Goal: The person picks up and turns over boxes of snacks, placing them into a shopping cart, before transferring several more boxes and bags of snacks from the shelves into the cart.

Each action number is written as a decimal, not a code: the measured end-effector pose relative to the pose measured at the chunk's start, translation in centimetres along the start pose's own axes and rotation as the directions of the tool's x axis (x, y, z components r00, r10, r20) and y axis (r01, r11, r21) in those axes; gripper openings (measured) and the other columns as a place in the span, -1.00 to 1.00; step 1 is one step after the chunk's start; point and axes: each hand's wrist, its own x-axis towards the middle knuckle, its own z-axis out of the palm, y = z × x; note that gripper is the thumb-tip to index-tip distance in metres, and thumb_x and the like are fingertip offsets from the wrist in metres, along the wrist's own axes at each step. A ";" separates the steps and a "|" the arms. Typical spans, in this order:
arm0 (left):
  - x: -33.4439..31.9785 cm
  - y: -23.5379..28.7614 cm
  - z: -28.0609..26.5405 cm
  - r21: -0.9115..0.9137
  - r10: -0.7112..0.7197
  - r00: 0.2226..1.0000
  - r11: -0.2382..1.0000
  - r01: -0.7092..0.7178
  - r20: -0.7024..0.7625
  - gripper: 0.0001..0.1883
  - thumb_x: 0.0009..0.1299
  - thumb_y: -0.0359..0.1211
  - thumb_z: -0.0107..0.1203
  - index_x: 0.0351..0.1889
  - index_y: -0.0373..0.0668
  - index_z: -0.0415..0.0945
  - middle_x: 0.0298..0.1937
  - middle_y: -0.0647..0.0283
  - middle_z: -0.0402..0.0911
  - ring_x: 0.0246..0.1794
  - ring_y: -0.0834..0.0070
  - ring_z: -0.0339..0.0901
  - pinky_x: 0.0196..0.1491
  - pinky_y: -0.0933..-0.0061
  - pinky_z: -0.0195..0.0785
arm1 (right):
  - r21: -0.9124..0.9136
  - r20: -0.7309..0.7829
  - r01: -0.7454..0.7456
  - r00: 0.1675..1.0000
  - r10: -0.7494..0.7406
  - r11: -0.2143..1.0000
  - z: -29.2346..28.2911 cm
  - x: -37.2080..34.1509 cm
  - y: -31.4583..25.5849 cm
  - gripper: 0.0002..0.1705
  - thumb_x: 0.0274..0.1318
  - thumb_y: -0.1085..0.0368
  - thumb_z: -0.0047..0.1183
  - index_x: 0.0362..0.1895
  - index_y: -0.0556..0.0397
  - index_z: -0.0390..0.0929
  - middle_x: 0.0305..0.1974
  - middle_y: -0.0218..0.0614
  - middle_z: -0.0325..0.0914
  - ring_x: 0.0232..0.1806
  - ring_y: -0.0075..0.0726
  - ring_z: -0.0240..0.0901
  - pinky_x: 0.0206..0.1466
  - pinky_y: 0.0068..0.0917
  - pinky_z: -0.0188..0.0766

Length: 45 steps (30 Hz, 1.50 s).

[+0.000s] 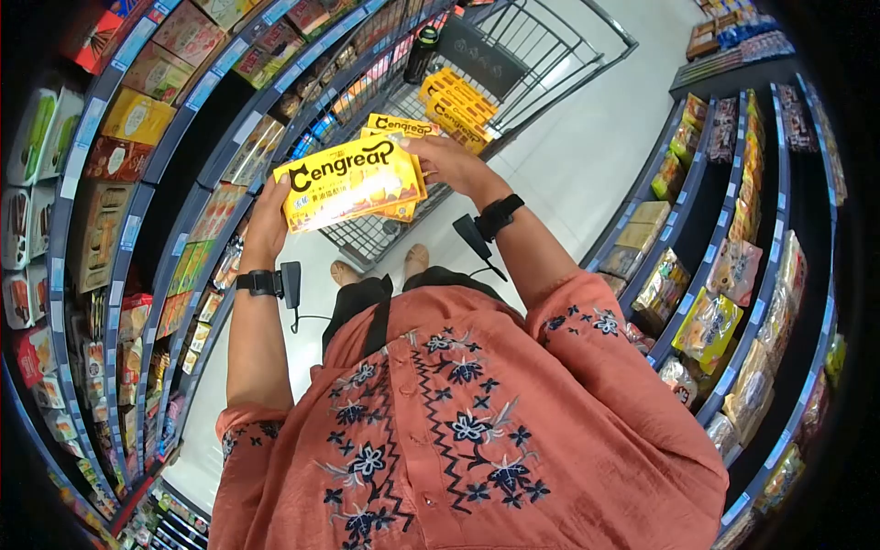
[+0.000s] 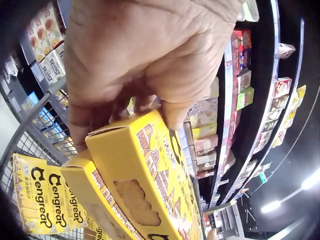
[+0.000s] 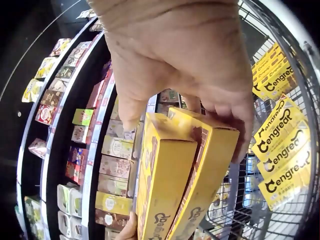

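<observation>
Two yellow Cengreat boxes, one against the other, are held between both hands; the front box (image 1: pixel 353 181) faces up in the head view. At its left end the left hand (image 1: pixel 266 215) grips with thumb and fingers, and the left wrist view shows that hand (image 2: pixel 150 55) over the box ends (image 2: pixel 122 150). The right hand (image 1: pixel 449 167) pinches the upper right corner; in the right wrist view the hand (image 3: pixel 185 65) spans both boxes (image 3: pixel 170 150). More yellow boxes (image 1: pixel 458 110) lie in the cart just beyond.
A metal shopping cart (image 1: pixel 559 69) stands in front, with a dark bottle (image 1: pixel 422 53) inside. Stocked shelves run along the left (image 1: pixel 137 229) and the right (image 1: pixel 733 275). Pale floor (image 1: pixel 559 174) lies between the cart and the right shelves.
</observation>
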 end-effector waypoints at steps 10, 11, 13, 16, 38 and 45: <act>-1.0 -0.6 -1.2 0.067 -0.086 0.993 0.993 0.092 -0.078 -0.49 0.53 -0.18 0.03 0.32 -0.32 0.31 0.11 0.21 0.57 0.04 0.56 0.54 0.09 0.56 0.41 | -0.295 0.258 -0.118 0.946 0.198 0.948 0.2 2.2 2.5 -0.28 0.02 -0.15 0.22 0.08 0.17 0.48 -0.09 -0.15 0.58 -0.13 -0.19 0.59 -0.13 -0.32 0.60; -0.8 -0.7 -1.5 0.106 -0.078 0.993 0.991 0.087 -0.085 -0.47 0.52 -0.15 0.03 0.31 -0.32 0.32 0.12 0.20 0.56 0.06 0.55 0.53 0.11 0.53 0.40 | -0.341 0.281 -0.114 0.935 0.217 0.933 0.2 2.5 2.9 -0.29 0.02 -0.15 0.22 0.06 0.16 0.50 -0.09 -0.18 0.58 -0.13 -0.20 0.59 -0.15 -0.33 0.59; -1.0 -0.5 -1.2 0.179 -0.062 0.993 0.981 0.080 -0.102 -0.43 0.50 -0.09 0.05 0.31 -0.32 0.33 0.16 0.19 0.54 0.09 0.52 0.51 0.15 0.46 0.37 | -0.319 0.259 -0.137 0.939 0.225 0.938 0.5 2.5 2.8 -0.33 -0.01 -0.15 0.24 0.03 0.10 0.55 -0.08 -0.23 0.59 -0.12 -0.24 0.58 -0.14 -0.37 0.56; -2.0 0.9 -0.8 0.459 0.085 0.956 0.886 0.057 -0.282 -0.34 0.48 0.01 0.03 0.34 -0.31 0.28 0.22 0.11 0.49 0.16 0.41 0.48 0.19 0.34 0.33 | -0.304 0.203 -0.146 0.956 0.214 0.941 0.8 2.5 2.0 -0.35 -0.02 -0.13 0.26 0.03 0.07 0.56 -0.08 -0.26 0.59 -0.10 -0.30 0.55 -0.10 -0.38 0.52; -17.8 -4.0 -7.4 0.181 0.079 0.778 0.982 0.045 -0.623 -0.38 0.45 0.03 0.06 0.27 -0.25 0.29 0.10 0.03 0.52 0.02 0.28 0.59 0.03 0.35 0.46 | -0.459 -0.150 -0.356 0.934 0.324 0.814 0.7 10.2 10.8 -0.50 0.07 0.02 0.23 -0.01 0.09 0.56 -0.15 -0.26 0.60 -0.16 -0.24 0.56 -0.21 -0.29 0.45; -21.2 -5.5 -7.3 0.166 0.064 0.741 0.984 0.065 -0.668 -0.38 0.46 0.02 0.04 0.28 -0.26 0.28 0.10 0.02 0.52 0.02 0.26 0.59 0.03 0.32 0.46 | -0.396 -0.103 -0.402 0.913 0.395 0.826 0.6 11.5 13.2 -0.43 0.10 -0.03 0.21 0.11 -0.02 0.48 0.03 -0.24 0.50 0.02 -0.17 0.46 -0.04 -0.16 0.39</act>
